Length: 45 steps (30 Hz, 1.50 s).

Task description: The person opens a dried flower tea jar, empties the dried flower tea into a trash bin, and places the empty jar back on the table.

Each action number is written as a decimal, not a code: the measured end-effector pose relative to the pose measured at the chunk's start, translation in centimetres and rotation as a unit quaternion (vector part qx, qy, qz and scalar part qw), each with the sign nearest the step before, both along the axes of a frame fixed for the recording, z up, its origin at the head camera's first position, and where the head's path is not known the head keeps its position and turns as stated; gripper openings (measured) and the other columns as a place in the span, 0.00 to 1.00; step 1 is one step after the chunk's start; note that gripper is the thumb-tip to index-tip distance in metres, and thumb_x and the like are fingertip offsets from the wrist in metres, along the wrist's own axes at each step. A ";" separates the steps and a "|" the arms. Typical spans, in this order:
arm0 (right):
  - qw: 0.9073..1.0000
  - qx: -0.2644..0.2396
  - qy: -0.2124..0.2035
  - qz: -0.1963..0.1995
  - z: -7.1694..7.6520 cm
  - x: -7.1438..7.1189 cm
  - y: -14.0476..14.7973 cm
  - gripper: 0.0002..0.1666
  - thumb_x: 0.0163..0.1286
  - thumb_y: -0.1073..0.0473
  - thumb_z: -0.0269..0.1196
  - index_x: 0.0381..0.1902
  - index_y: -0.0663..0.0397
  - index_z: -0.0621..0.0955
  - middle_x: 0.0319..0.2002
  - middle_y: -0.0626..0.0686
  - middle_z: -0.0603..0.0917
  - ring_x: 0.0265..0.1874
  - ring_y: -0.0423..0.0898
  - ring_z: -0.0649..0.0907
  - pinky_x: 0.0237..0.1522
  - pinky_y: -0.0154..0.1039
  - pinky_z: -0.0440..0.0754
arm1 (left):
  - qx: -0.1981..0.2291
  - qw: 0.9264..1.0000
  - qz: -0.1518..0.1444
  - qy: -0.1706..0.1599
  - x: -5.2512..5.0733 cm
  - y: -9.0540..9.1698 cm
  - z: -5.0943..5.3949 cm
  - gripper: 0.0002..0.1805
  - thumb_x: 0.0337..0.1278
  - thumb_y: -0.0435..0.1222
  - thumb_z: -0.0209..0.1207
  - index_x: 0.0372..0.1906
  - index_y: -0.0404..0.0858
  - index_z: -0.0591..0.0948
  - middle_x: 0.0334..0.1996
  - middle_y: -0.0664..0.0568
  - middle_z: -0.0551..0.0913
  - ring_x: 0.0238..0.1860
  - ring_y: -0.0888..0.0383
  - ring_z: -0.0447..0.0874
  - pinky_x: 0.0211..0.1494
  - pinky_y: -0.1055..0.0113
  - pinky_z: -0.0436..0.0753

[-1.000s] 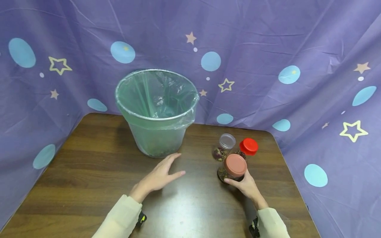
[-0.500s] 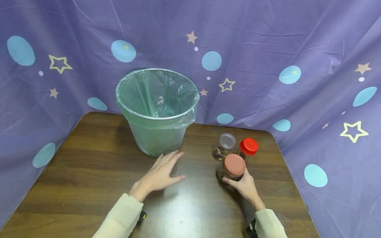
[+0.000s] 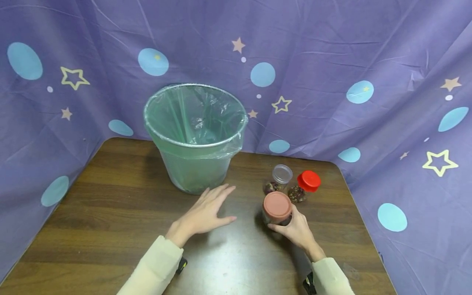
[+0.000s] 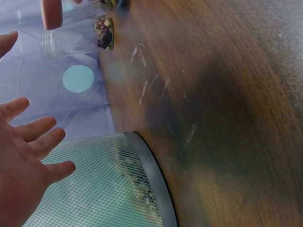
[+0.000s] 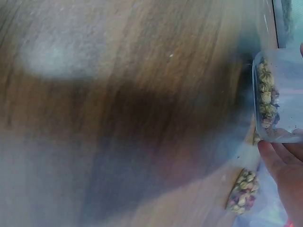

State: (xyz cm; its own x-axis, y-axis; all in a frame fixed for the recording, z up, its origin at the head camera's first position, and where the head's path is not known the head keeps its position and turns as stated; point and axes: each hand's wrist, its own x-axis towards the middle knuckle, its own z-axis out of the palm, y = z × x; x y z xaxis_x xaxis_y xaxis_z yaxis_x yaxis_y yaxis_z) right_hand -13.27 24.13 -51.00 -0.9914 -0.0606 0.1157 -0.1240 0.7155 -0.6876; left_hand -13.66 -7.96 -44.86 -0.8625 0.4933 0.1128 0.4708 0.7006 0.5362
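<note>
We see a curtained-off corner, like a small staged set: purple cloth (image 3: 317, 41) printed with stars closely surrounds a wooden table (image 3: 92, 213). We cannot tell what room holds it.

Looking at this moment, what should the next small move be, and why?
Probably bring the pink-lidded jar over to the left hand. The right hand already grips it, the pink lid is on, and the left hand holds nothing, its fingers spread and its thumb toward the jar, with bare table between them.
</note>
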 end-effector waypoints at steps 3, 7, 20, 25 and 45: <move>0.999 0.011 0.028 0.021 0.4 0.1 -0.5 0.52 0.38 0.47 0.83 0.61 0.58 0.74 0.51 0.57 0.86 0.53 0.54 0.85 0.55 0.54 0.81 | -0.004 1.000 -0.003 0.000 0.0 0.2 0.0 0.48 0.57 0.59 0.61 0.78 0.45 0.56 0.77 0.44 0.57 0.78 0.47 0.55 0.77 0.37 0.51; 0.997 0.032 0.053 0.047 1.1 0.2 -1.4 0.53 0.37 0.47 0.83 0.62 0.58 0.74 0.50 0.55 0.87 0.51 0.52 0.85 0.51 0.53 0.82 | -0.009 1.000 -0.007 0.003 0.1 0.4 0.1 0.49 0.57 0.59 0.61 0.78 0.46 0.56 0.77 0.44 0.57 0.78 0.48 0.55 0.77 0.37 0.51; 0.990 0.084 0.062 0.098 2.4 0.5 -3.6 0.56 0.37 0.44 0.82 0.64 0.58 0.73 0.54 0.57 0.84 0.52 0.54 0.84 0.52 0.57 0.81 | -0.027 0.996 -0.070 0.049 0.9 2.7 1.5 0.50 0.55 0.60 0.62 0.78 0.47 0.54 0.77 0.41 0.55 0.78 0.46 0.55 0.77 0.39 0.53; 0.985 0.100 0.075 0.118 2.6 0.7 -4.1 0.56 0.37 0.45 0.82 0.64 0.58 0.73 0.53 0.58 0.84 0.51 0.54 0.84 0.51 0.54 0.82 | -0.028 0.992 -0.097 0.076 1.0 3.5 1.5 0.53 0.52 0.59 0.65 0.79 0.48 0.53 0.79 0.40 0.50 0.76 0.43 0.58 0.75 0.45 0.63; 0.973 0.129 0.099 0.161 3.9 1.6 -6.0 0.55 0.38 0.41 0.80 0.65 0.54 0.75 0.56 0.55 0.83 0.54 0.51 0.83 0.48 0.53 0.84 | -0.031 0.973 -0.153 0.170 1.9 3.4 0.7 0.44 0.49 0.46 0.71 0.73 0.60 0.65 0.73 0.39 0.59 0.72 0.44 0.64 0.63 0.51 0.80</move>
State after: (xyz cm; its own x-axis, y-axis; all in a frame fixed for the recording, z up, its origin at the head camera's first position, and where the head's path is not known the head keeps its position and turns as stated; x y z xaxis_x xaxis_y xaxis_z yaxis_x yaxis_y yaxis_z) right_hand -11.70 18.17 -47.13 -0.8761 -0.4171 0.2418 -0.4820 0.7637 -0.4295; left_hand -11.78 -4.58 -44.21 -0.5923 0.7361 0.3275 0.8052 0.5262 0.2735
